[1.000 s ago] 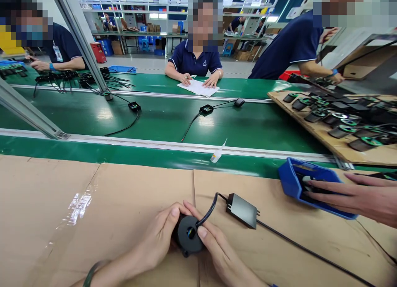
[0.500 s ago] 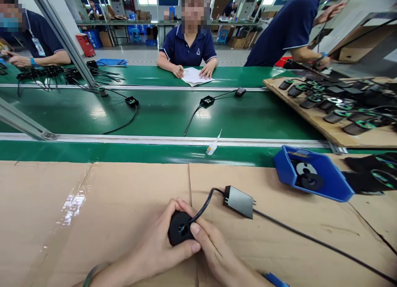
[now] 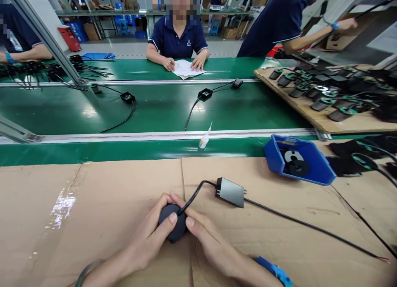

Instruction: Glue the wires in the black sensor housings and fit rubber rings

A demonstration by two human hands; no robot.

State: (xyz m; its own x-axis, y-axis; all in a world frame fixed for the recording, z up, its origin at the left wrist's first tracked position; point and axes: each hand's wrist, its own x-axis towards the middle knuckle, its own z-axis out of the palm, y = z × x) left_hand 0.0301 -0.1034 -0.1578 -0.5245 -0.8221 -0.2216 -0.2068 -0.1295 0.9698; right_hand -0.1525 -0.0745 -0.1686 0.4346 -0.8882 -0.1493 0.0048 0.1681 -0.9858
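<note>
Both my hands hold a round black part (image 3: 171, 227) low over the cardboard sheet (image 3: 93, 204). My left hand (image 3: 149, 241) wraps its left side with the thumb on top. My right hand (image 3: 206, 241) grips its right side with fingers pressed on it. A black cable runs from the part to a small grey box (image 3: 230, 192), and a longer cable (image 3: 310, 229) leads off to the right.
A blue bin (image 3: 313, 171) with round black parts sits at the right. A small white glue bottle (image 3: 204, 141) lies by the green conveyor (image 3: 155, 113), which carries wired modules. A board of black parts (image 3: 325, 113) is far right. People work across the belt.
The part's dark closed face now shows instead of its open centre. A third hand that reached into the blue bin a second ago is gone. The camera has tilted down.
</note>
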